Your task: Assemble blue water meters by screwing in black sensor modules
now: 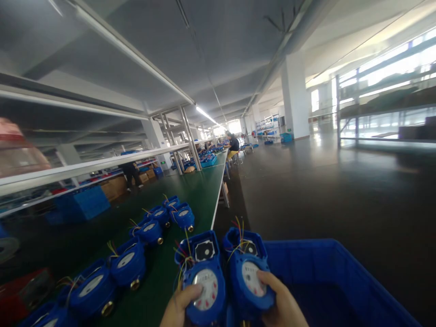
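Observation:
My left hand (179, 309) grips a blue water meter (203, 277) with a white dial and loose coloured wires, thumb across the dial's lower edge. Beside it, my right hand (284, 305) holds a second blue water meter (248, 272) the same way, thumb on its dial. Both meters are held side by side, touching, at the bottom of the view, above the table's edge and the left end of a blue plastic crate (327, 272).
A row of several more blue meters (127, 263) lies on the long green table (200, 190). Shelving with blue bins runs along the left. A seated person (233, 146) works at the table's far end. Dark open floor spreads right.

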Available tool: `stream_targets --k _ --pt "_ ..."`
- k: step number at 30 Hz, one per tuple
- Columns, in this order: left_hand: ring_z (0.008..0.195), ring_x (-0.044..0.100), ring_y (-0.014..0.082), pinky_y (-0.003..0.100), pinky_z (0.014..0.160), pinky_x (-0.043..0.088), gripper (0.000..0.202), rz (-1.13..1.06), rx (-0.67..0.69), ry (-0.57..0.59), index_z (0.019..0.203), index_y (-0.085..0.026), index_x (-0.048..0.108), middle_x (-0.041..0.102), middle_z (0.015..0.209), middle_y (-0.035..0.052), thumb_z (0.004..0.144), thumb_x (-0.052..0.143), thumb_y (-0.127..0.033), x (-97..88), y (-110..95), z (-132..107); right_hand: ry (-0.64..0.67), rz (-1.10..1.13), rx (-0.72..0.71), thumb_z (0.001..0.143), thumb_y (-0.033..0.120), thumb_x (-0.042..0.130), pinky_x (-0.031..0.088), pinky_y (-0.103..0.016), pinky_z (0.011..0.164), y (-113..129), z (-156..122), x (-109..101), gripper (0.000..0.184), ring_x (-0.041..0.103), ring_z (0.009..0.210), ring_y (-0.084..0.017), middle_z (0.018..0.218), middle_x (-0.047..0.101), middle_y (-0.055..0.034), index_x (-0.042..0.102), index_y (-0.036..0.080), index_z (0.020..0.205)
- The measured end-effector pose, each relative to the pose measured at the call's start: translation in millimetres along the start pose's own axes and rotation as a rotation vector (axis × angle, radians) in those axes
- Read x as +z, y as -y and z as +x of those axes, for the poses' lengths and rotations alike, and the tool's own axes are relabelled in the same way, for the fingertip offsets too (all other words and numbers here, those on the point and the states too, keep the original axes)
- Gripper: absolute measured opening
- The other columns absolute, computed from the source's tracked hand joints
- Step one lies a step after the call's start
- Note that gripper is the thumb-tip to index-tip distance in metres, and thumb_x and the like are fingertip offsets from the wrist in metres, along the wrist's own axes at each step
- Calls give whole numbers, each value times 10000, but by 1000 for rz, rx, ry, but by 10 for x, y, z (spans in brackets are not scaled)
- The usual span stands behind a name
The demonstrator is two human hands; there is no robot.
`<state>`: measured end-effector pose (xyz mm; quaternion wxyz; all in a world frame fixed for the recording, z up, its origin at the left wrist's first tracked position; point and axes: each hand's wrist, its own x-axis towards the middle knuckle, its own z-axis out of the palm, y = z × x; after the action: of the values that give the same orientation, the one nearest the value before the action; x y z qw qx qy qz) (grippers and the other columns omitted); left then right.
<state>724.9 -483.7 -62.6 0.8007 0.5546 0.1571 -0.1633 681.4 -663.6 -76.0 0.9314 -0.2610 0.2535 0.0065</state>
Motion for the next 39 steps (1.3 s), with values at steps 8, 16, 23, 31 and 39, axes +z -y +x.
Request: stream_targets --k 8,16,23,31,39 --pt "602 614 216 361 583 480 400 -27 -262 221 1023 -127 552 671 691 64 625 573 -165 1334 796 884 -169 -65 -109 727 137 475 478 -251 592 1001 707 -1085 264 577 605 -140 811 621 -58 531 101 983" --pt "580 603 212 388 611 477 261 51 -645 127 915 -100 557 653 617 68 680 535 -213 1543 2861 2250 -377 -75 76 764 168 444 477 -278 598 914 1971 -2926 450 594 639 -170 874 612 -110 419 80 1205" --pt "582 611 215 373 604 479 324 110 -853 57 1000 -84 534 655 616 64 692 525 -182 1467 4674 3164 -620 -149 225 762 117 474 467 -231 555 539 2941 -4609 528 582 588 -138 808 616 -73 345 97 1273" --pt "707 599 142 325 661 495 236 172 -828 157 1025 -133 531 624 866 37 802 529 -212 1566 6026 4144 -752 -201 224 848 111 447 490 -216 654 265 3786 -5972 355 551 695 -69 895 554 -41 398 109 1200" --pt "792 608 148 332 721 507 202 148 -672 194 977 -117 563 628 939 51 776 562 -141 1696 6535 4829 -694 -258 71 825 54 446 506 -232 703 359 4562 -6355 344 570 757 -80 957 561 -50 438 112 1164"
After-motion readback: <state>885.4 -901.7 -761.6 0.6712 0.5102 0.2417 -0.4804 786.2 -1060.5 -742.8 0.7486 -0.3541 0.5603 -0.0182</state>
